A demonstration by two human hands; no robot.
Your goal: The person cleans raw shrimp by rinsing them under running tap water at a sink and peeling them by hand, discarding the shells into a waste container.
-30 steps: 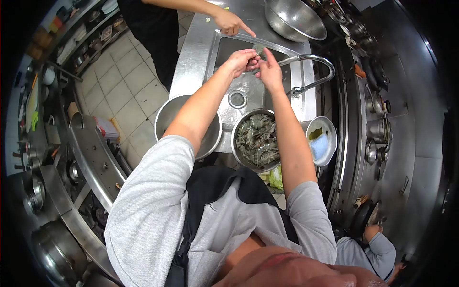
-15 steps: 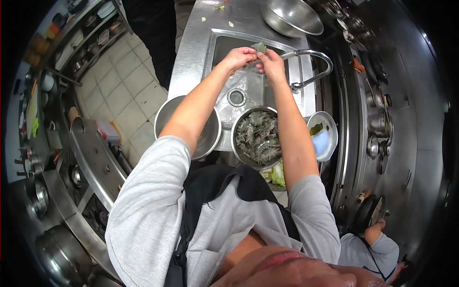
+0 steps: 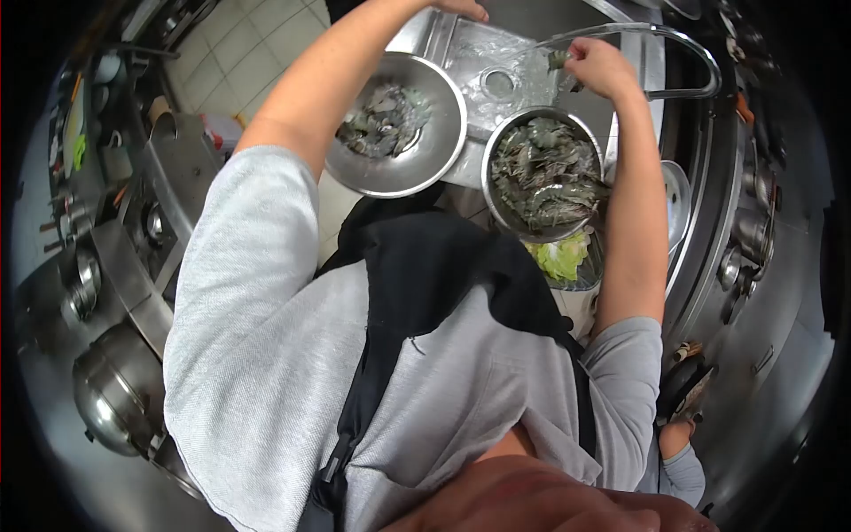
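right hand [image 3: 607,69]: fingers pinched together on one shrimp [image 3: 558,59]. the shrimp sits at the fingertips, on the side facing the left hand [image 3: 461,7], above the sink [image 3: 465,58].

relation of note: the shrimp touches the right hand, the nearer of the two; from the left hand it lies to the right and closer to the body, well apart. its long axis cannot be read with certainty, being small in view and partly covered by fingers.

left hand: cut by the upper edge of the view, fingers pointing right; whether it holds anything cannot be told.

deep bowl [image 3: 487,168]: bodyward of the right hand, beside the right forearm [image 3: 640,168], filled with a heap of shrimp [image 3: 545,168].

wide bowl [image 3: 448,133]: bodyward of the left hand, its far-left side crossed by the left forearm [image 3: 328,66]; greyish pieces [image 3: 386,120] inside.

tap [image 3: 712,69]: arches past the right hand to its outer side.
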